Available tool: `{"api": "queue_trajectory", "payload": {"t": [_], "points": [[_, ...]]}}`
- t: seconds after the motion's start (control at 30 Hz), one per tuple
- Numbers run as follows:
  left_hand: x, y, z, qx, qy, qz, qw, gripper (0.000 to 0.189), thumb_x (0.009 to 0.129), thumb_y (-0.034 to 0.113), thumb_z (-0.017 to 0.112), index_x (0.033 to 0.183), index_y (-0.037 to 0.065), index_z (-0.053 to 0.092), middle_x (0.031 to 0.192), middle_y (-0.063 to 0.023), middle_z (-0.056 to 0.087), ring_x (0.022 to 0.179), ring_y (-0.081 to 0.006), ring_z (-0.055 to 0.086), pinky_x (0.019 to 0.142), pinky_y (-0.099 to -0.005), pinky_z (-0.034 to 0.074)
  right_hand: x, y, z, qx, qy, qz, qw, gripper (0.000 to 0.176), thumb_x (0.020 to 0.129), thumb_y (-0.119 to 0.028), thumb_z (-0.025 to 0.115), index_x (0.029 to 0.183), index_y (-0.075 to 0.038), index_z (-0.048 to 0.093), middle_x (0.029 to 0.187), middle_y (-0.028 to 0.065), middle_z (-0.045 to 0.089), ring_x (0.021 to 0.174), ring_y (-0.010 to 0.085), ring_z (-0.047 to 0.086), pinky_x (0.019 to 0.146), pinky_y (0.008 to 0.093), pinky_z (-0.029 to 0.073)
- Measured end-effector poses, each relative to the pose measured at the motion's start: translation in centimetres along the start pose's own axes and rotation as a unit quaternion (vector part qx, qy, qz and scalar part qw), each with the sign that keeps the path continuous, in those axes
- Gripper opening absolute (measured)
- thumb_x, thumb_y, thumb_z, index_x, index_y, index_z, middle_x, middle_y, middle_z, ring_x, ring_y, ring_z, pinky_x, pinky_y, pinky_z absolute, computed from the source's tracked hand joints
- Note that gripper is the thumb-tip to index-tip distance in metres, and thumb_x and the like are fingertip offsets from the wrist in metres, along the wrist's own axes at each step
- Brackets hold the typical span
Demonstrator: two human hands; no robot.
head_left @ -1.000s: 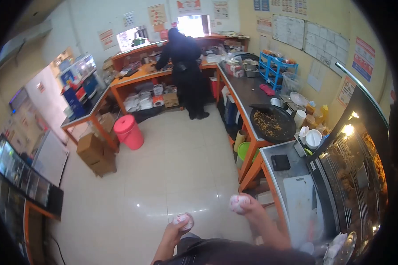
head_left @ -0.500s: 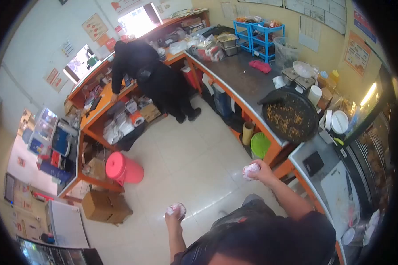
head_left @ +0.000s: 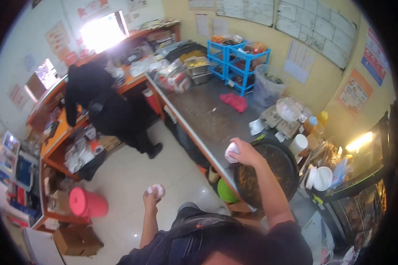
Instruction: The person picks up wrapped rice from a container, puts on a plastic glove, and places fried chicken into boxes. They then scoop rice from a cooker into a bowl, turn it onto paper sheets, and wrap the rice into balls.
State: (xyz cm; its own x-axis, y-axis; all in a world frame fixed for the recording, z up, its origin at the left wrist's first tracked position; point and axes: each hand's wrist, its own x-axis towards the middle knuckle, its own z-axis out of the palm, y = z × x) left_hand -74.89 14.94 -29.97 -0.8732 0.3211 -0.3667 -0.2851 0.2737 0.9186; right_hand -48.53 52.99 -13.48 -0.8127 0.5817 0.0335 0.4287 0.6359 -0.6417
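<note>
Item: one white wrapped bundle with pinkish marks, in the left hand; thumb and fingers curled about it, its top exposed, held clear over the pale tiled floor.

Item: a second wrapped bundle, like the first, in the right hand; fingers bent over it, gripping firmly, well apart from its fellow. From here it lines up with the edge of the dark worktop; height above that edge, I cannot tell.

Item: one large round black pan, brownish bits inside, near the right hand and partly hidden by the forearm.

On the worktop, farther along: a crumpled pink piece; blue racks, loaded; a clear tub beside them; metal trays.

On the floor, left: a pink lidded bin; a brown cardboard box below it.

Beyond: one co-worker in black, bent over the orange counter.
</note>
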Motion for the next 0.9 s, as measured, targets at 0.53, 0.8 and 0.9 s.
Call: {"api": "queue_trajectory", "payload": {"t": [0.53,0.8,0.9], "points": [[26.8,14.3,40.5,0.13,-0.353,0.273,0.885,0.064,0.083,0.042,0.076,0.128,0.002,0.056,0.119,-0.0256,0.065,0.112,-0.0401,0.063,0.096,-0.0438,0.049,18.5,22.0,7.1,0.124,-0.186,0.323,0.919,0.082,0.083,-0.027,0.077,0.152,-0.009,0.036,0.142,0.0195,0.054,0.129,0.0352,0.054,0.104,0.043,0.045],[21.0,21.8,41.3,0.307,-0.289,0.542,0.727,0.048,0.078,0.023,0.077,0.119,0.004,0.063,0.137,-0.025,0.049,0.128,-0.0439,0.041,0.106,-0.0521,0.036,13.1,4.5,2.9,-0.096,0.282,0.257,0.919,0.043,0.077,-0.006,0.071,0.119,-0.004,0.059,0.131,0.0192,0.055,0.122,0.0401,0.052,0.105,0.0448,0.044],[15.0,24.0,41.8,0.203,-0.411,0.573,0.679,0.034,0.081,0.011,0.074,0.113,0.003,0.064,0.135,-0.0224,0.051,0.125,-0.0409,0.047,0.105,-0.0491,0.038,4.5,-0.7,5.3,-0.094,0.386,0.299,0.868,0.037,0.078,-0.003,0.069,0.114,-0.004,0.061,0.123,0.0174,0.058,0.115,0.0376,0.055,0.099,0.044,0.046]]}}
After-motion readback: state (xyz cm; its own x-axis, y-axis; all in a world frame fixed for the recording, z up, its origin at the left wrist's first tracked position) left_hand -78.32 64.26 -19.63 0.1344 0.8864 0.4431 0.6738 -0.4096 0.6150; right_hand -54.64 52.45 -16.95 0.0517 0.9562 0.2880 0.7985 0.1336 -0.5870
